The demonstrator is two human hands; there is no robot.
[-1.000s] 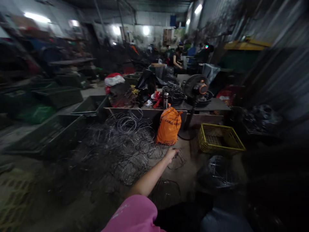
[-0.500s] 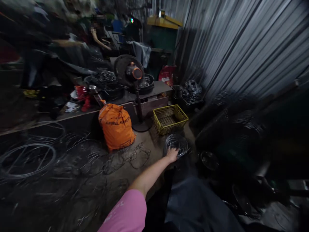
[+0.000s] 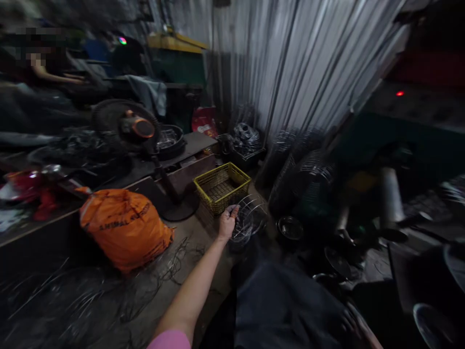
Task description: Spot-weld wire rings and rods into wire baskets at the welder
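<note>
My left hand [image 3: 227, 222] is stretched forward at the middle of the view, its fingers closed on thin curved metal wires. Below and right of the hand, a round bundle of wire pieces [image 3: 242, 228] stands on the floor. Just beyond the hand is a yellow mesh basket [image 3: 221, 185]. Dark cloth [image 3: 283, 305] covers the lower middle of the view. At its right edge a strip of forearm shows, but my right hand cannot be made out.
An orange bag [image 3: 125, 228] and loose wire frames [image 3: 170, 264] lie on the floor to the left. A fan [image 3: 134, 127] stands behind the bag. Metal pipes and machine parts [image 3: 390, 203] are at the right. A person sits at the far left.
The view has swung right, shifting the bag, fan and basket leftward. My left hand has risen from the wire bundle, with curved wires now showing at its fingers.
</note>
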